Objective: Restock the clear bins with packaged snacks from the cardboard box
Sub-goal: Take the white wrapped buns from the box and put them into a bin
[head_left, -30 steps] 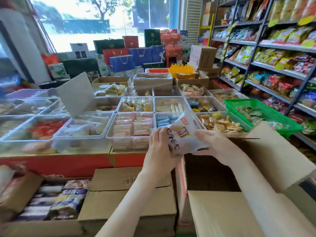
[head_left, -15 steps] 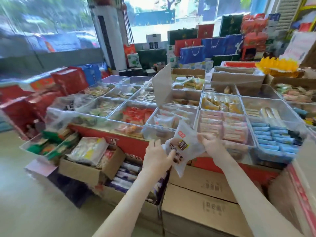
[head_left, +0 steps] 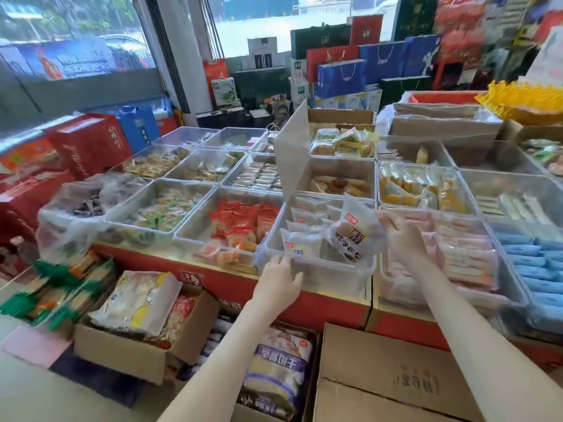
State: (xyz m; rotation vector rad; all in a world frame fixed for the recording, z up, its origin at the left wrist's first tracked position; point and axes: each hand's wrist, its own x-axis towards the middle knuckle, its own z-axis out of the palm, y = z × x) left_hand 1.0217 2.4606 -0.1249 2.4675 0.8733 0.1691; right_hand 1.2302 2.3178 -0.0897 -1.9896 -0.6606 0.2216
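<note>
My left hand (head_left: 280, 278) has let go of the snack packet (head_left: 355, 236) and now touches the near wall of the clear bin (head_left: 320, 269); I cannot tell whether that grip clasps it. My right hand (head_left: 402, 239) alone pinches the packet's right edge over the bin's near-right corner, so I judge the drop is close. The packet's long axis runs far-to-near and tilted, with the red-logo end up.

The bins (head_left: 316, 266) are clear, shiny hard plastic, the snack packet (head_left: 353, 236) is thin, cloudy white plastic wrap (a bit crinkly), the box (head_left: 380, 370) is dull brown cardboard, and the bench (head_left: 329, 306) front looks smooth, red and glossy.
</note>
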